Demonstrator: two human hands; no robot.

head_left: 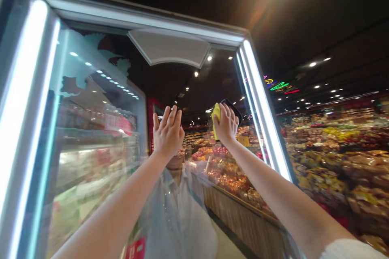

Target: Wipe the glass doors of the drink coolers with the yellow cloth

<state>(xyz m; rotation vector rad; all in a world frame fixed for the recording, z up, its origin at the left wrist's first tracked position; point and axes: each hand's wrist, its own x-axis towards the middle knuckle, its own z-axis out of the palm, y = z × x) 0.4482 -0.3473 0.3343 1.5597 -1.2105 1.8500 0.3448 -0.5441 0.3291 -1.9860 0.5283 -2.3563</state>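
Before me is a glass door (209, 85) in a bright, lit frame. My left hand (167, 131) lies flat on the glass near its middle, fingers stretched out, holding nothing. Farther right, my right hand (227, 123) presses a yellow cloth (216, 113) to the glass. The cloth shows at the left of the fingers, and the palm hides the rest. A dark, rounded shape (234, 110) shows behind the right fingers; I cannot tell whether it is held or a reflection.
Bright light strips (267, 105) run along the frame's sides. A pale curved panel (173, 46) shows at the top of the glass. Blurred shelves show at left. Heaps of packaged goods (340, 170) stand at right. The glass reflects a white shirt (179, 214).
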